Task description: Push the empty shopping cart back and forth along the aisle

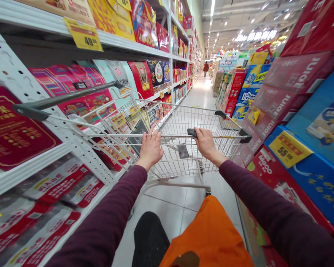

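A wire shopping cart point(175, 163) stands crosswise in front of me, its grey push handle point(75, 95) toward the shelves on the left. My left hand point(151, 146) is closed over the near side rail of the basket, fingers pointing away from me. Farther right along that same rail, my right hand point(205, 142) grips it beside a dark plastic piece point(193, 132). Both thumbs are mostly hidden. Inside the basket, near the handle end, a dark grey panel point(137, 137) stands tilted.
Shelves point(94, 37) with boxed goods and yellow price tags run along the left. Stacked drink cartons point(291, 74) rise close on the right, with a blue box display point(308, 174) below. The tiled aisle point(190, 96) stretches ahead, where a person point(205, 68) is far off.
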Motion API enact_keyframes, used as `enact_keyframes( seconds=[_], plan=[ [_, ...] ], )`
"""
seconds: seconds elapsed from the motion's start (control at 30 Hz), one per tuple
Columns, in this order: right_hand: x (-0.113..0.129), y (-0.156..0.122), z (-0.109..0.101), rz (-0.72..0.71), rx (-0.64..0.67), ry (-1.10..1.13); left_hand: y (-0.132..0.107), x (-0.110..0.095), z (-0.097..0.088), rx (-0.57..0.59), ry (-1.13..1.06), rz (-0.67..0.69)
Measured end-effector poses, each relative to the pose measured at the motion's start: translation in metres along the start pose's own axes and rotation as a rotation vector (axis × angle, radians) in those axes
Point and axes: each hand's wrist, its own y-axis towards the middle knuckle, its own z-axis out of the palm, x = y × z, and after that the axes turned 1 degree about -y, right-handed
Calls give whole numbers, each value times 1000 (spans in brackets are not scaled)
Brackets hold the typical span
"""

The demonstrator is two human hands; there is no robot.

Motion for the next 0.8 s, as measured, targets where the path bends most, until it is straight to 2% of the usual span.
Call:
enact_keyframes(
  seconds=[0.1,0.2,0.33,0.43,0.5,0.6,0.8],
  plan=[
    [9,6,10,-36,-15,13,1,1,0,6,20,15],
    [7,3,11,-66,-4,5,1,5,-3,30,32,32],
    [-20,-10,3,-97,-17,21,-1,13,-5,12,13,16],
    [-42,-22,-2,-47,-77,-6,-2,16,-4,-44,-1,-55],
    [-47,-28,-2,4,-116,-26,-2,16,-3,-48,-7,-67],
    [-30,-29,5,61,-138,-7,-1,13,-3,-40,-1,-69],
    [50,0,24,-36,-24,85,4,10,-6,-14,37,-69]
  ],
)
